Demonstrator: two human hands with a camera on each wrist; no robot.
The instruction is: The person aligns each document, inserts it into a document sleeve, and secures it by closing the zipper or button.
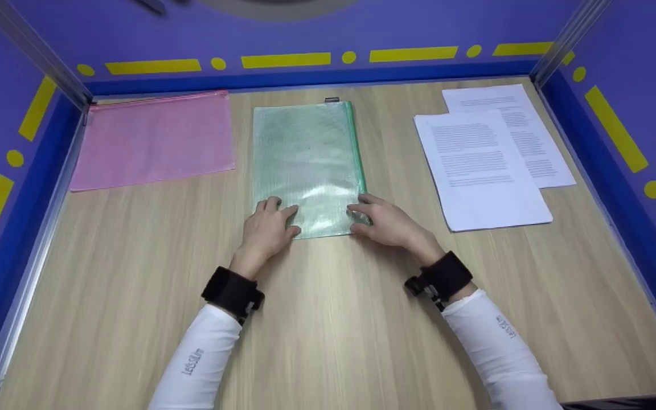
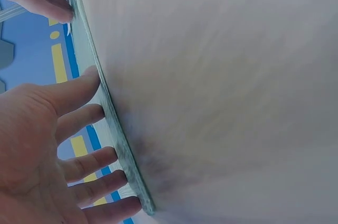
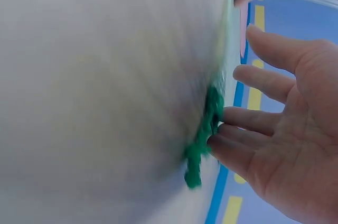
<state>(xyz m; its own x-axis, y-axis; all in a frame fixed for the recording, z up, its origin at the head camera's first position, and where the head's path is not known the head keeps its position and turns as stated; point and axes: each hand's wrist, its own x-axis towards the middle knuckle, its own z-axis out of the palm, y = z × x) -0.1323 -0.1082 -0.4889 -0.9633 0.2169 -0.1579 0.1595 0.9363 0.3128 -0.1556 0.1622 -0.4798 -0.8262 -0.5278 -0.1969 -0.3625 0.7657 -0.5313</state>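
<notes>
A green translucent zip folder (image 1: 305,154) lies flat on the table, its zipper edge on the right and a dark tab at the top. My left hand (image 1: 268,229) rests at its lower left corner with fingers spread; in the left wrist view the fingertips (image 2: 108,155) touch the folder's edge. At the lower right, my right hand (image 1: 388,222) has its fingers over the zipper side. The right wrist view shows the green zipper (image 3: 203,139) beside those relaxed fingers (image 3: 253,121). Neither hand grips anything.
A pink zip folder (image 1: 157,139) lies at the back left of the wooden table (image 1: 328,330). Toward the right are a stack of printed paper (image 1: 482,171) and a second printed stack (image 1: 533,136) partly under it. Blue walls (image 1: 305,34) with yellow marks enclose the back and sides.
</notes>
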